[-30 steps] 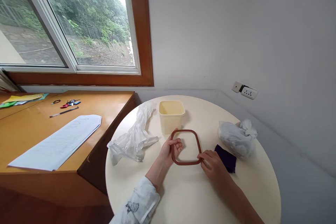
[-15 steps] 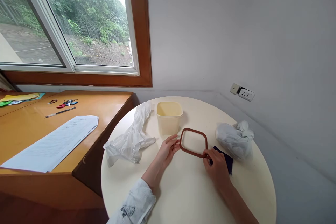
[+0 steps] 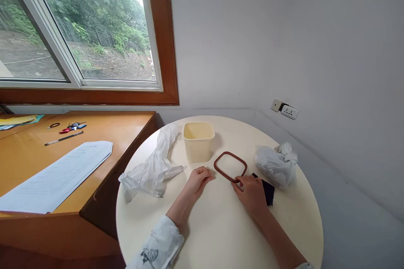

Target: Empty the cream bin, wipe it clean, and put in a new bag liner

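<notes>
My right hand [image 3: 251, 193] pinches the near edge of a reddish-brown frame [image 3: 221, 172], a ring with rounded corners, over the round cream table [image 3: 217, 231]. Left of the frame, my left hand [image 3: 198, 180] has its fingers curled together, apart from the frame; whether anything small is between them cannot be made out. A cream square tub [image 3: 198, 149] stands open-topped behind my left hand. Dark cloth [image 3: 269, 192] lies partly behind my right hand.
A crumpled clear plastic bag [image 3: 151, 172] lies at the table's left. A knotted, filled plastic bag [image 3: 274, 164] sits at the right. On the wooden desk [image 3: 126, 126] are papers [image 3: 63, 176], a pen [image 3: 64, 138] and keys [image 3: 73, 127].
My left hand has come away from the frame and its fingers have closed. The frame has turned slightly in my right hand. The whole view has shifted a little.
</notes>
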`<act>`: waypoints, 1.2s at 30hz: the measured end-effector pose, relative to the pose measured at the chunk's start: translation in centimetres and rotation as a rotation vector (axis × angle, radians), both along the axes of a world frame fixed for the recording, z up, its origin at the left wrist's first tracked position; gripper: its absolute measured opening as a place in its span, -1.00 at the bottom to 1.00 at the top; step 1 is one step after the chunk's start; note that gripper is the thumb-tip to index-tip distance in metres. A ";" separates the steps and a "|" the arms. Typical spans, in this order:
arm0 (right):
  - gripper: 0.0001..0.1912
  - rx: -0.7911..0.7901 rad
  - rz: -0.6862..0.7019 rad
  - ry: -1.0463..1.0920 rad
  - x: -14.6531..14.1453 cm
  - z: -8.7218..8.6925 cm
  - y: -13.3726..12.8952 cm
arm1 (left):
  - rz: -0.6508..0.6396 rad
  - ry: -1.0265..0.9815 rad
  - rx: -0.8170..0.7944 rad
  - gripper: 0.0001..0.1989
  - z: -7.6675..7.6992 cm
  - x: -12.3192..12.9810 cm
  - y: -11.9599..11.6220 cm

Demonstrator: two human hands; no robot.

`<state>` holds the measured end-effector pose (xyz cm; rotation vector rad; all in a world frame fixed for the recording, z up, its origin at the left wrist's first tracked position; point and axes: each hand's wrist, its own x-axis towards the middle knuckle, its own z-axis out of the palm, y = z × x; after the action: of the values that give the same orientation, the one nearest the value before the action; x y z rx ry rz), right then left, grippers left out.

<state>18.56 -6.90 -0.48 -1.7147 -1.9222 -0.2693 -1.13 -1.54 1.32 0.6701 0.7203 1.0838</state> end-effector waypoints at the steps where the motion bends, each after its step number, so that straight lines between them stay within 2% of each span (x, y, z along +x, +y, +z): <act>1: -0.85 -0.007 0.002 -0.012 0.0 0.0 0.2 | 0.003 0.003 0.008 -0.76 0.0 0.1 0.0; 12: -0.76 0.005 -0.115 -0.131 0.9 -0.5 3.6 | -0.025 0.005 0.061 -0.76 0.2 0.0 -0.5; 16: -0.75 0.021 -0.121 -0.112 0.2 -0.3 4.8 | -0.051 0.002 0.069 -0.78 0.0 -0.2 -0.7; 24: -0.75 -0.037 0.060 -0.079 -2.5 0.1 4.2 | -0.078 -0.025 0.119 -0.74 0.0 -0.2 -0.9; 32: -0.71 -0.149 -0.002 -0.075 -1.6 -0.8 4.7 | -0.077 0.027 0.182 -0.72 0.5 -0.3 -1.4; 36: -0.68 -0.155 -0.002 -0.082 -1.8 -1.0 4.6 | -0.087 0.090 0.197 -0.71 0.6 -0.6 -1.6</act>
<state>16.77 -2.26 -1.50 -1.8301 -2.0482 -0.1985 -1.75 -3.11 1.90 0.9156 0.6596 1.0576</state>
